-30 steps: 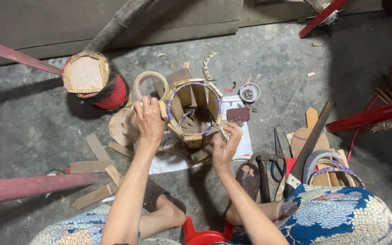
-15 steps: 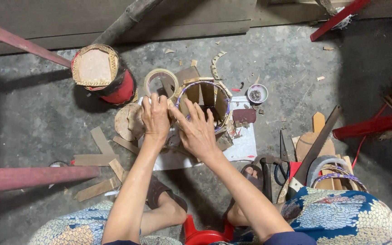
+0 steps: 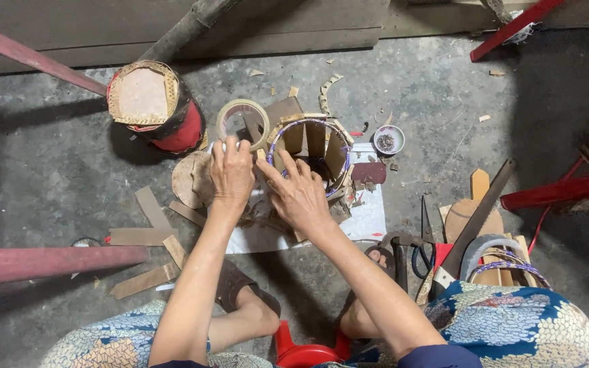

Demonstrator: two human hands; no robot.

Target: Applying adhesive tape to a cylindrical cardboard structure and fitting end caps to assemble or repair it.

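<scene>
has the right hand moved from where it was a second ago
Yes. The right hand has gone from the basket's lower right edge, by the white sheet, up and left onto its near rim, close beside the left hand.

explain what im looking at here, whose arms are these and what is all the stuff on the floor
The picture comes from a camera worn on a person's head, looking down, so the two bare arms are that person's own. They sit low over a grey concrete floor.

Both hands work on a small round basket built from flat wooden slats with a purple-wrapped hoop at its rim. The left hand grips the rim's near-left edge; the right hand lies spread on the near side, fingers reaching over the rim.

Around it: a roll of tape, a red-sided drum-like container with a woven lid, loose wooden strips, a white sheet, a little bowl, and a saw beside scissors.
</scene>
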